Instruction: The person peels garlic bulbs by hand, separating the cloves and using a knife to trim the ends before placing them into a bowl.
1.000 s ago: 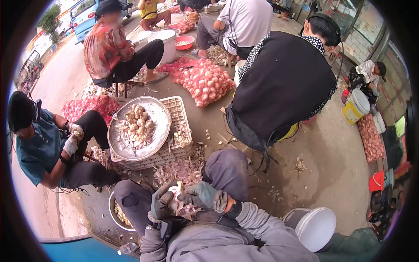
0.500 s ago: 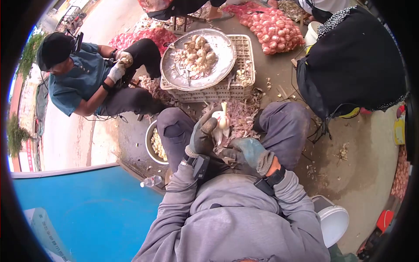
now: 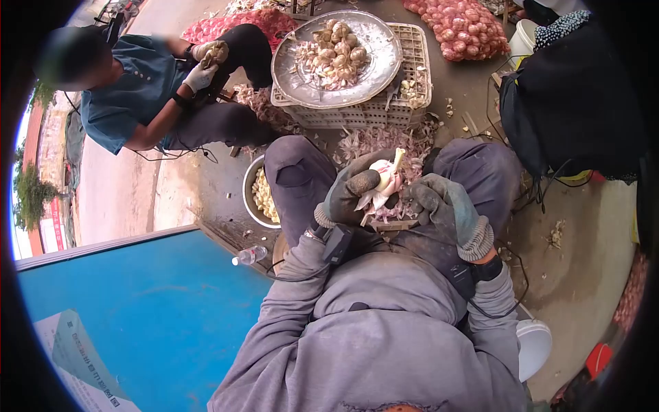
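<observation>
A garlic bulb (image 3: 388, 180) with a pale stem and loose, torn skin is held in my left hand (image 3: 345, 193), which wears a grey glove. Its stem tilts up to the right. My right hand (image 3: 446, 207), in a grey and blue-green glove, is just right of the bulb with its fingers curled together. Whatever the right fingers may grip is hidden. Below and beyond both hands, papery garlic skins (image 3: 374, 143) cover the ground between my knees.
A round metal tray (image 3: 285, 69) of garlic bulbs and skins rests on a plastic crate (image 3: 417, 58). At left, a metal basin (image 3: 255, 214) holds peeled cloves. A gloved co-worker (image 3: 147, 89) sits there. A red net sack (image 3: 460, 31) of garlic lies at the back.
My right hand has come up and its fingers have curled beside the bulb. The bulb, still in my left hand, now tilts rightward. The whole view has shifted.
</observation>
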Motion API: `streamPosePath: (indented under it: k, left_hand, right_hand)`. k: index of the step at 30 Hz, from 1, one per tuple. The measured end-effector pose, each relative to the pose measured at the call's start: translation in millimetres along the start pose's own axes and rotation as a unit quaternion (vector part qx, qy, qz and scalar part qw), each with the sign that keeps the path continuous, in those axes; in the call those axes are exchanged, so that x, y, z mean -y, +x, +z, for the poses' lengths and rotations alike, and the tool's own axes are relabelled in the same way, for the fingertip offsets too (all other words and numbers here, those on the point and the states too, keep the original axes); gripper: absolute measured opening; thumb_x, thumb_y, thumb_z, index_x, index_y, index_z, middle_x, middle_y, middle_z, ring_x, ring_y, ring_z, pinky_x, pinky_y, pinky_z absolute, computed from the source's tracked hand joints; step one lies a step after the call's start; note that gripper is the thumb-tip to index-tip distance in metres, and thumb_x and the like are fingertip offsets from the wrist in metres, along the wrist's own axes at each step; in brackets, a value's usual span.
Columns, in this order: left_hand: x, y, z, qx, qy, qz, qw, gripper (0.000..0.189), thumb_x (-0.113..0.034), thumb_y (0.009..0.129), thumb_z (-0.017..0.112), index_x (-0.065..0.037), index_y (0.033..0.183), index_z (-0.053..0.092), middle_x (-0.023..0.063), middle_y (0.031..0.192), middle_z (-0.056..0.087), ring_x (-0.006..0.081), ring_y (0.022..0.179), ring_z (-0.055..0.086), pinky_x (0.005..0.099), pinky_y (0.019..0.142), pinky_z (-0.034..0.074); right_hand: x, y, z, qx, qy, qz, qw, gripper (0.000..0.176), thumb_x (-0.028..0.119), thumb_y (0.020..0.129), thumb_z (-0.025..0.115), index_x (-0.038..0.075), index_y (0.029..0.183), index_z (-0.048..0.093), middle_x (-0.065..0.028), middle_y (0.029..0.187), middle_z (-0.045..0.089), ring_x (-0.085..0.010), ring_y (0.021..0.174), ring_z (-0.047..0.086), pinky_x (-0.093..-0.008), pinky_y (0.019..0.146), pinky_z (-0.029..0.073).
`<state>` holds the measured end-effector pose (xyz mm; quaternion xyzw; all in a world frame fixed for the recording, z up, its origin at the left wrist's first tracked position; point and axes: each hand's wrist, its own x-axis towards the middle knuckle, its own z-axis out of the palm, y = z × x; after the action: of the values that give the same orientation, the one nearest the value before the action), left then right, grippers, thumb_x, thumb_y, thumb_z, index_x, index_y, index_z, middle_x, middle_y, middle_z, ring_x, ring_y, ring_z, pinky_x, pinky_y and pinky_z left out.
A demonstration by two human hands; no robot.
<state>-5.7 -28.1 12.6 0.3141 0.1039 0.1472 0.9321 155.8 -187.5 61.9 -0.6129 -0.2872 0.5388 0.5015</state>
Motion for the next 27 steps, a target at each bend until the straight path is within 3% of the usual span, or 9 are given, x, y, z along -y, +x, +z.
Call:
streamPosePath:
  k: [5, 7, 9, 11, 13, 16, 18, 21, 27]
  left_hand:
    - [11.4, -4.8, -10.0, -0.05, 0.235, 0.041, 0.97, 0.042, -0.001, 0.103, 0.051, 0.005, 0.144, 0.047, 0.014, 0.12, 0.061, 0.0206, 0.111, 0.062, 0.0304, 0.096, 0.054]
    - [8.1, -3.3, -12.0, -0.019, -0.075, -0.021, 0.997, 0.043, -0.003, 0.103, 0.053, 0.004, 0.145, 0.045, 0.0157, 0.122, 0.061, 0.0221, 0.111, 0.063, 0.0323, 0.096, 0.055]
    - [9.8, -1.3, -12.8, -0.006, -0.078, -0.016, 0.997, 0.044, -0.005, 0.103, 0.054, 0.004, 0.145, 0.045, 0.0166, 0.122, 0.061, 0.0227, 0.11, 0.063, 0.0331, 0.096, 0.055]
    - [10.6, 0.0, -12.9, 0.008, -0.082, -0.012, 0.997, 0.045, -0.008, 0.103, 0.055, 0.004, 0.146, 0.044, 0.0175, 0.123, 0.061, 0.0233, 0.11, 0.063, 0.034, 0.095, 0.055]
    - [8.7, -0.4, -13.9, 0.005, -0.055, -0.032, 0.998, 0.064, -0.019, 0.096, 0.069, 0.008, 0.147, 0.041, 0.0229, 0.123, 0.058, 0.0257, 0.111, 0.061, 0.0316, 0.094, 0.055]
    - [10.9, 0.1, -14.1, 0.001, -0.037, -0.021, 0.999, 0.065, -0.02, 0.096, 0.069, 0.009, 0.147, 0.04, 0.0228, 0.124, 0.058, 0.0263, 0.113, 0.061, 0.0321, 0.095, 0.055]
    - [14.1, 0.3, -17.1, 0.009, -0.026, -0.016, 1.0, 0.06, -0.021, 0.099, 0.064, 0.007, 0.147, 0.041, 0.0202, 0.122, 0.06, 0.0236, 0.109, 0.063, 0.0311, 0.092, 0.055]
    - [14.4, 1.1, -22.5, 0.031, -0.027, -0.019, 0.999, 0.057, -0.024, 0.102, 0.06, 0.005, 0.148, 0.042, 0.0175, 0.119, 0.064, 0.0203, 0.105, 0.065, 0.0293, 0.088, 0.056]
    - [16.4, -0.1, -19.8, 0.012, -0.03, -0.019, 0.999, 0.057, -0.025, 0.103, 0.06, 0.005, 0.148, 0.043, 0.0154, 0.117, 0.065, 0.0178, 0.102, 0.066, 0.0261, 0.084, 0.057]
  right_hand:
    - [-13.5, 10.3, -3.7, 0.01, -0.039, -0.013, 0.999, 0.033, 0.028, 0.105, 0.061, -0.002, 0.114, 0.068, -0.0007, 0.089, 0.069, -0.0041, 0.072, 0.054, -0.023, 0.063, 0.046]
    - [-13.6, 11.2, -2.8, 0.006, -0.034, -0.02, 0.999, 0.032, 0.028, 0.104, 0.062, -0.002, 0.114, 0.068, -0.0014, 0.088, 0.069, -0.0048, 0.072, 0.054, -0.0238, 0.063, 0.047]
    - [-8.6, 10.0, -2.8, 0.019, -0.079, -0.043, 0.996, 0.026, 0.023, 0.106, 0.053, 0.0, 0.103, 0.064, 0.0047, 0.083, 0.057, -0.0042, 0.074, 0.05, -0.0211, 0.066, 0.044]
    - [-7.1, 10.3, -4.2, 0.019, -0.1, -0.059, 0.993, 0.026, 0.023, 0.106, 0.053, 0.0, 0.103, 0.065, 0.0043, 0.084, 0.058, -0.0042, 0.075, 0.05, -0.0214, 0.066, 0.043]
    - [-10.0, 12.0, -5.9, 0.02, -0.122, -0.075, 0.989, 0.026, 0.022, 0.105, 0.054, -0.001, 0.104, 0.065, 0.0038, 0.084, 0.059, -0.0042, 0.075, 0.051, -0.0217, 0.066, 0.043]
    - [-11.1, 14.0, -5.8, 0.025, -0.107, -0.11, 0.988, 0.031, 0.029, 0.105, 0.057, 0.0, 0.107, 0.067, 0.0035, 0.083, 0.06, -0.004, 0.074, 0.051, -0.0215, 0.065, 0.043]
    - [0.0, 10.4, -6.6, 0.06, -0.048, -0.034, 0.996, 0.028, 0.023, 0.105, 0.058, -0.002, 0.113, 0.069, -0.0038, 0.089, 0.069, -0.0086, 0.08, 0.062, -0.0263, 0.072, 0.052]
    - [-6.6, 14.8, -12.4, 0.089, 0.086, 0.031, 0.992, 0.032, 0.027, 0.106, 0.058, -0.002, 0.113, 0.069, -0.0026, 0.089, 0.069, -0.0083, 0.079, 0.062, -0.0253, 0.073, 0.053]
    - [2.2, 19.9, -14.8, 0.128, -0.023, 0.046, 0.99, 0.042, 0.039, 0.105, 0.058, -0.001, 0.111, 0.068, -0.0024, 0.089, 0.07, -0.0063, 0.072, 0.06, -0.0228, 0.064, 0.053]
